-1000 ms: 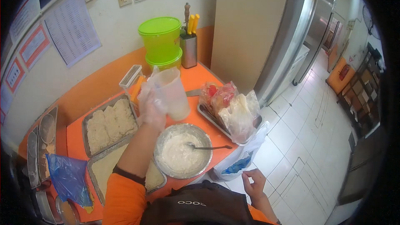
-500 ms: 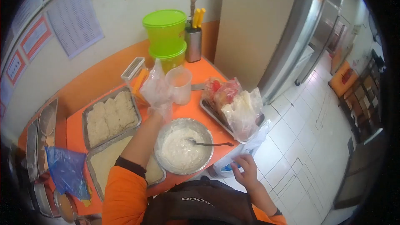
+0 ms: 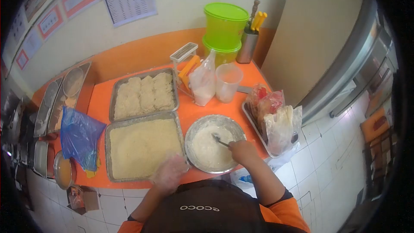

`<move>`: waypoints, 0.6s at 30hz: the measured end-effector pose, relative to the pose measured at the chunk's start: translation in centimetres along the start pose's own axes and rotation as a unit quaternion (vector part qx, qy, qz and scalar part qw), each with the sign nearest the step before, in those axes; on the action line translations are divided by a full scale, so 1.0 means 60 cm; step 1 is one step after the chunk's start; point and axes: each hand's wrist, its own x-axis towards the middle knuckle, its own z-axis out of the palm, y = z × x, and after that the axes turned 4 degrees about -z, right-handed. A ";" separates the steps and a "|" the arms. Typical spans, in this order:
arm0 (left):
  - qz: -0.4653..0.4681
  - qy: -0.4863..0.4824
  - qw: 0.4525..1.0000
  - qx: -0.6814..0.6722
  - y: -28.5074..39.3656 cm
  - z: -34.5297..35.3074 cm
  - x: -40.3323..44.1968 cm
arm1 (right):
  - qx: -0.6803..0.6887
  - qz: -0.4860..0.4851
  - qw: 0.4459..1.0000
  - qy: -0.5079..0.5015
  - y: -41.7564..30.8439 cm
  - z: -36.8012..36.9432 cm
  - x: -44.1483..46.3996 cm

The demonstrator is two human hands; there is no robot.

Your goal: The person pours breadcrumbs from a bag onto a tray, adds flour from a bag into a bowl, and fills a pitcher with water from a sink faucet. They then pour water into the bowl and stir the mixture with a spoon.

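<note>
My right hand point(image 3: 243, 152) grips the handle of a metal spoon point(image 3: 221, 140) whose head sits in a white, wet batter point(image 3: 207, 149). The batter fills part of a round metal bowl point(image 3: 189, 157) at the table's front edge. My left hand point(image 3: 169, 170), in what looks like a clear plastic glove, hovers over the front right corner of a tray of pale crumbs point(image 3: 144, 144); its fingers are blurred. Behind that lies a second metal tray point(image 3: 113, 103) with rows of crumb-coated pieces point(image 3: 144, 90).
Behind the bowl stand a bag of white powder point(image 3: 203, 82), a plastic jug point(image 3: 228, 82), green tubs point(image 3: 224, 26) and a knife block point(image 3: 247, 45). A tray of bagged food point(image 3: 276, 125) is at the right, a blue plastic bag point(image 3: 79, 133) at the left. A fridge point(image 3: 332, 39) stands beyond.
My right hand has moved from beside the table to the bowl and taken hold of the spoon. My left hand has drawn back from the powder bag to the front tray. The view has shifted left.
</note>
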 end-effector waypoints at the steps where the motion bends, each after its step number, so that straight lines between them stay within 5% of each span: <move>1: -0.073 -0.005 0.987 -0.146 -0.007 0.012 -0.008 | 0.004 -0.038 0.999 -0.001 -0.007 0.015 0.012; 3: -0.017 -0.144 0.988 0.048 -0.052 -0.014 0.014 | -0.003 -0.074 0.997 -0.021 -0.025 0.032 0.013; 5: -0.014 -0.182 0.981 0.071 -0.042 -0.002 0.010 | -0.021 -0.067 0.996 -0.052 -0.045 0.033 0.000; 7: -0.069 -0.125 0.986 -0.084 -0.025 0.019 -0.002 | -0.065 -0.057 0.992 -0.097 -0.033 0.004 -0.031; 9: -0.048 -0.135 0.990 0.007 -0.041 0.007 0.005 | -0.121 -0.030 0.980 -0.156 -0.026 -0.048 -0.068; 10: -0.038 -0.141 0.988 0.053 -0.043 0.006 0.007 | -0.129 -0.047 0.979 -0.148 -0.019 -0.057 -0.081; 15: -0.139 -0.060 0.978 -0.140 -0.025 0.033 0.016 | -0.142 -0.085 0.981 -0.098 -0.030 -0.024 -0.084; 18: -0.185 -0.036 0.966 -0.174 -0.027 0.039 0.021 | -0.078 -0.086 0.993 0.019 -0.038 0.013 -0.043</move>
